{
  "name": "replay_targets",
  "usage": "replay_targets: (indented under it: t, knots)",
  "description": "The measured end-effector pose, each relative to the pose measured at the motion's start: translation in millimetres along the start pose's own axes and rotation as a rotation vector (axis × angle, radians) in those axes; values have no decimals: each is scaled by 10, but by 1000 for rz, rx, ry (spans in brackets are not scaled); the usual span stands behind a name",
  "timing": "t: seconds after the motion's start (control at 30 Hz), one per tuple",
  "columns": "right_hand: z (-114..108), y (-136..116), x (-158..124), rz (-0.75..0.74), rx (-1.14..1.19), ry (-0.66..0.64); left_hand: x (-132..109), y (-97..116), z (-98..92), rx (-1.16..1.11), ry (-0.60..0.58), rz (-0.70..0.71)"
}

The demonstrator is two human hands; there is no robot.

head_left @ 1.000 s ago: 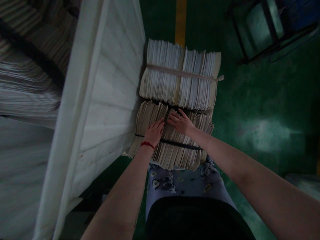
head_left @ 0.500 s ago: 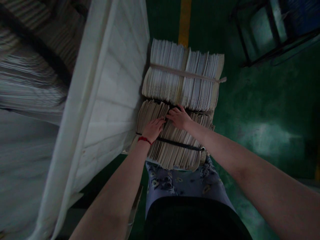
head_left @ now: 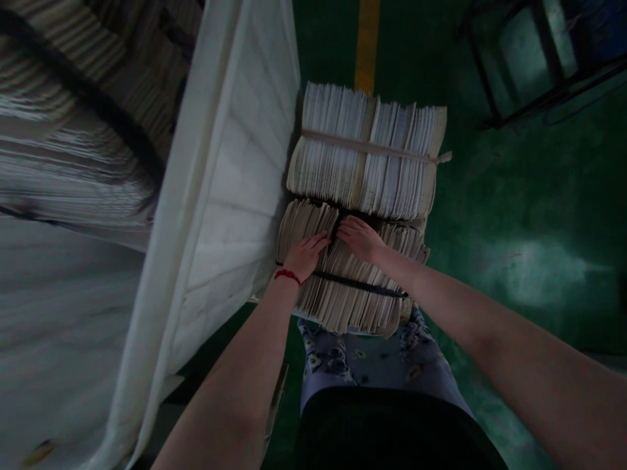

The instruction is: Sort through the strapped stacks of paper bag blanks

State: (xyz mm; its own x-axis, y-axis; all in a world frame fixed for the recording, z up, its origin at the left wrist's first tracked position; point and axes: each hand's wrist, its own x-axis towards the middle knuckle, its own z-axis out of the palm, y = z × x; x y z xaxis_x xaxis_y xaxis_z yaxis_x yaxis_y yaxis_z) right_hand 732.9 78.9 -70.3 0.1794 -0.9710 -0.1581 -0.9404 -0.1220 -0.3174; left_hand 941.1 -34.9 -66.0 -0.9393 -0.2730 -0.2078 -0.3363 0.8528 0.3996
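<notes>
Left hand (head_left: 304, 256), with a red string bracelet (head_left: 287, 277), and right hand (head_left: 360, 238) lie on the lower black-strapped bundle of tan paper sheets (head_left: 343, 297) at frame centre, fingers (head_left: 318, 243) spread flat, no clear grip. A white-strapped bundle of pale paper sheets (head_left: 367, 153) sits directly above it, against a white panel (head_left: 230, 196) to the left, with green-painted floor (head_left: 514, 196) at right.

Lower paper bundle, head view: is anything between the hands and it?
Nothing visible does: the left hand and right hand lie directly on the lower paper bundle, with its black strap nearer the wrists.
</notes>
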Motion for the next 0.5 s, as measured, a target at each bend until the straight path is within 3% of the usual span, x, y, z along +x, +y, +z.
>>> replay_targets:
  t: [0.33, 0.5]
  knots:
    - [105, 132, -104, -16, 131, 55, -29, -31, 44, 35, -6, -14]
    - [123, 164, -99, -50, 131, 21, -41, -48, 53, 53, -23, 3]
